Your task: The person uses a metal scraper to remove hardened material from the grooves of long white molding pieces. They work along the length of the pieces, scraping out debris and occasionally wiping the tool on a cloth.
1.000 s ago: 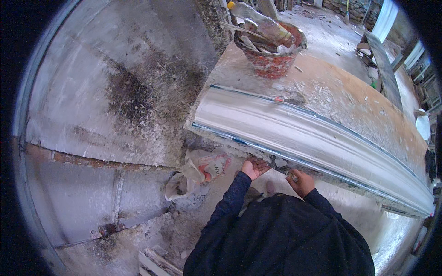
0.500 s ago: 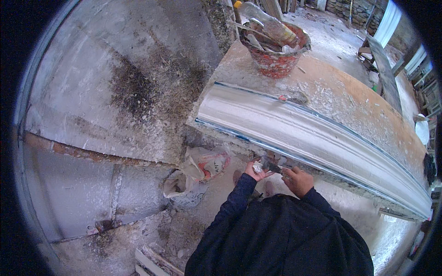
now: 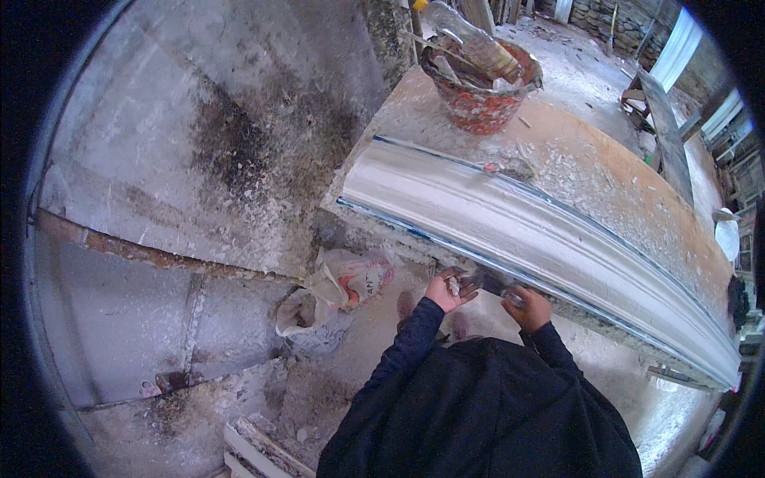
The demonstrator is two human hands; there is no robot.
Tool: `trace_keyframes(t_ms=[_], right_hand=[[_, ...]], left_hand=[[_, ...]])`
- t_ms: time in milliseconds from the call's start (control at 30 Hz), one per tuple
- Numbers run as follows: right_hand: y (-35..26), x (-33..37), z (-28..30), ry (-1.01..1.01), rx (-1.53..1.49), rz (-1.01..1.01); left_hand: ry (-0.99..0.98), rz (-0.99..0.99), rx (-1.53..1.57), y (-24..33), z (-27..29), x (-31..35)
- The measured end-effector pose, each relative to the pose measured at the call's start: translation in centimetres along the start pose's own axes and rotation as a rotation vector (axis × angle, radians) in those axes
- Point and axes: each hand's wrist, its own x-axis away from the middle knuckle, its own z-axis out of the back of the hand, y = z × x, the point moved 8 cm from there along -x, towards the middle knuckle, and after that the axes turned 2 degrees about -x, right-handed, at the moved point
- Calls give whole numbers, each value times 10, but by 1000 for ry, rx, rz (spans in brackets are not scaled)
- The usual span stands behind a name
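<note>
My left hand [image 3: 449, 293] is palm up with its fingers partly spread, cradling a small lump of whitish plaster [image 3: 453, 282]. My right hand [image 3: 532, 310] is closed round the handle of a putty knife, whose dark, flat blade [image 3: 492, 280] points left toward the left palm, slightly apart from it. Just beyond both hands lies a long white moulding [image 3: 510, 215] with ridges along its length, between dark blue-edged strips, on a worktable.
A plaster-smeared red bucket [image 3: 482, 109] holding a plastic bottle [image 3: 470, 40] stands at the table's far end. A small tool with a red part [image 3: 492, 167] lies by the moulding's far edge. Opened sacks [image 3: 307, 315] stand left of my hands, beside a stained pale panel [image 3: 143, 143].
The putty knife's blade has drawn away from my left palm, as my right hand moved slightly right. My left hand's fingers are more spread now.
</note>
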Motion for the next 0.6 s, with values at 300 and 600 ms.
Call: trace_keyframes(t_ms=[300,600], right_hand=[[-55,-1,34,-68,71,126],[-23,-22,-8,-39,-73,-118]], left_hand=[[37,-106,10,26,19,22],[111,-355,98,51,21,35]])
